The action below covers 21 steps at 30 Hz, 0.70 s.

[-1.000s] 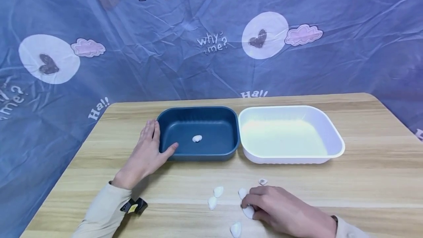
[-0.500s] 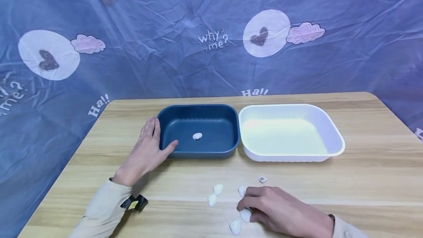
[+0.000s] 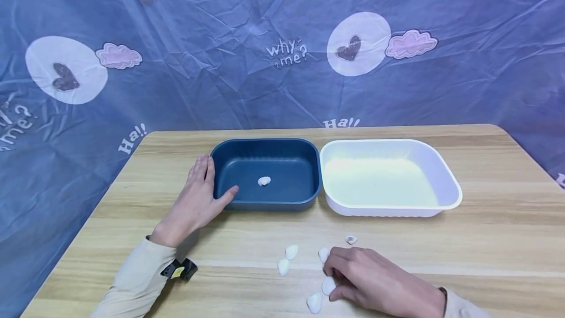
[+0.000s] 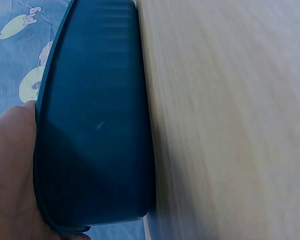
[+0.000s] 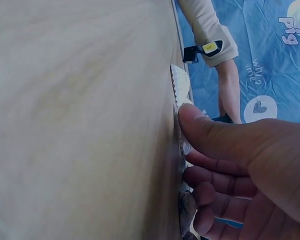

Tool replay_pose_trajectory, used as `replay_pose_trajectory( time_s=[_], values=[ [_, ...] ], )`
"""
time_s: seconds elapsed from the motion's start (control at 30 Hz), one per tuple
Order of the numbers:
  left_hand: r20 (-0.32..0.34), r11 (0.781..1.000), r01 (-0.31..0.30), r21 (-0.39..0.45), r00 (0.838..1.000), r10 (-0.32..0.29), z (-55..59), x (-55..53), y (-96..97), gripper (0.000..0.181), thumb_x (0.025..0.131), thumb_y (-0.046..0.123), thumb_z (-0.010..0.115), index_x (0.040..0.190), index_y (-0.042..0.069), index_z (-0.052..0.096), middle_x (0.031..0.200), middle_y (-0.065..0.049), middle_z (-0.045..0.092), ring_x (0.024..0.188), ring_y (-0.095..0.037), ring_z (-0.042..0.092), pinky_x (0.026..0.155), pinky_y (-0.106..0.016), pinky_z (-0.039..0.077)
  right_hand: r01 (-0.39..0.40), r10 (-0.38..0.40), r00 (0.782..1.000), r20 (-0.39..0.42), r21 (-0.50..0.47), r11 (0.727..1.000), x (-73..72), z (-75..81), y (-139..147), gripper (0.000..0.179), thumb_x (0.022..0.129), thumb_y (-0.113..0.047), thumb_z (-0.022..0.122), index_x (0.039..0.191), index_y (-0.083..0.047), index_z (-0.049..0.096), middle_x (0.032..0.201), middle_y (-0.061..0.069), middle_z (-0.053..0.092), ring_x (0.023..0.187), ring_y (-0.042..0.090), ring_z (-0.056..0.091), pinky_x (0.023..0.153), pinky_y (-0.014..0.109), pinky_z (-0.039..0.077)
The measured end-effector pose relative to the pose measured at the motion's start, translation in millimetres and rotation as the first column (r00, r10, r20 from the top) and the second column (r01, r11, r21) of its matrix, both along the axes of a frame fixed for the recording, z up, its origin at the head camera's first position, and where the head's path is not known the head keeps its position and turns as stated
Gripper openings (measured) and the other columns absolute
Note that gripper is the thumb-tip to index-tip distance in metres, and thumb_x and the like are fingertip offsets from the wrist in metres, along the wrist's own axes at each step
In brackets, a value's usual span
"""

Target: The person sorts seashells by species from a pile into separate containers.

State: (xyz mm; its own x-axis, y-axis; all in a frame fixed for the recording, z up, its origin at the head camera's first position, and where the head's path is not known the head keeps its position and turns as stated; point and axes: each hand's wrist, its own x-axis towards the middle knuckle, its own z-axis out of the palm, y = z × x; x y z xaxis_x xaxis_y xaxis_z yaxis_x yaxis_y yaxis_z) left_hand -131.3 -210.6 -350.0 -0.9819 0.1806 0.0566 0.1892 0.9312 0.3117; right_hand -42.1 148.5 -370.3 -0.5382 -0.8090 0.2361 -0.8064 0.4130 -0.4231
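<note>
My left hand [image 3: 196,205] rests on the near left corner of a dark blue plastic basin [image 3: 269,206], fingers straight along its left side and thumb over the front rim. In the left wrist view the outer wall of the basin fills the middle. One white seashell [image 3: 264,181] lies inside it. Low over the table, my right hand [image 3: 379,281] pinches a pale seashell [image 3: 328,285] between thumb and bent fingers. More shells lie close by: one white shell [image 3: 314,303] toward the front and another [image 3: 323,254] at the knuckles, partly covered.
A white basin [image 3: 393,211] stands right beside the blue one. Two white shells [image 3: 291,251] lie left of my right hand, and a small greyish shell [image 3: 350,240] beyond it. Behind the wooden table [image 3: 507,239] hangs a printed blue cloth [image 3: 247,87].
The pale shell at my right fingertips has slid slightly toward the left and front, and the fingers have shifted around it. My left hand stays on the blue basin.
</note>
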Motion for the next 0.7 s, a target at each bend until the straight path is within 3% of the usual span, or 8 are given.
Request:
replay_pose_trajectory(
  time_s=[0.27,0.4,0.53,0.7],
  values=[
    [0.014,1.0,0.005,-0.007,1.0,-0.005,0.3,-0.8,-0.6,0.101,0.093,0.064,0.042,0.149,-0.012,0.006,0.158,-0.027,0.0,0.146,-0.04,-0.002,0.117,-0.053,0.008,0.067,-0.067,0.997,0.041,-0.008,0.998,-0.5,-4.6,0,0.026,0.086,-0.045,0.066,0.091,-0.021,0.059,0.081,-0.02,0.045,0.067,-0.008,0.041,0.061,0.004,0.034],
    [0.019,1.0,0.009,-0.006,1.0,-0.009,-0.2,-1.9,-0.5,0.101,0.093,0.064,0.041,0.149,-0.011,0.005,0.158,-0.027,-0.001,0.146,-0.039,-0.003,0.117,-0.053,0.008,0.065,-0.064,0.997,0.034,-0.053,0.996,-1.8,-9.6,1,0.028,0.084,-0.042,0.07,0.098,-0.02,0.06,0.08,-0.019,0.044,0.066,-0.009,0.039,0.061,0.007,0.035],
    [0.026,1.0,0.016,0.006,1.0,-0.016,-0.9,-2.7,0.4,0.102,0.093,0.065,0.041,0.149,-0.011,0.004,0.158,-0.027,-0.002,0.146,-0.039,-0.003,0.117,-0.053,0.008,0.049,-0.038,0.997,0.066,-0.163,0.985,-2.8,-19.7,5,0.024,0.08,-0.03,0.078,0.097,-0.022,0.062,0.078,-0.015,0.046,0.063,-0.01,0.038,0.058,0.004,0.033],
    [0.037,1.0,0.013,0.015,0.999,-0.013,-1.4,-3.4,0.1,0.102,0.093,0.063,0.043,0.149,-0.011,0.003,0.158,-0.026,-0.003,0.146,-0.039,-0.004,0.116,-0.054,0.008,0.063,-0.032,0.994,0.106,-0.299,0.952,-0.8,-33.0,8,0.026,0.078,-0.023,0.081,0.098,-0.021,0.063,0.078,-0.01,0.048,0.062,-0.009,0.039,0.054,0.002,0.033]
  ],
)
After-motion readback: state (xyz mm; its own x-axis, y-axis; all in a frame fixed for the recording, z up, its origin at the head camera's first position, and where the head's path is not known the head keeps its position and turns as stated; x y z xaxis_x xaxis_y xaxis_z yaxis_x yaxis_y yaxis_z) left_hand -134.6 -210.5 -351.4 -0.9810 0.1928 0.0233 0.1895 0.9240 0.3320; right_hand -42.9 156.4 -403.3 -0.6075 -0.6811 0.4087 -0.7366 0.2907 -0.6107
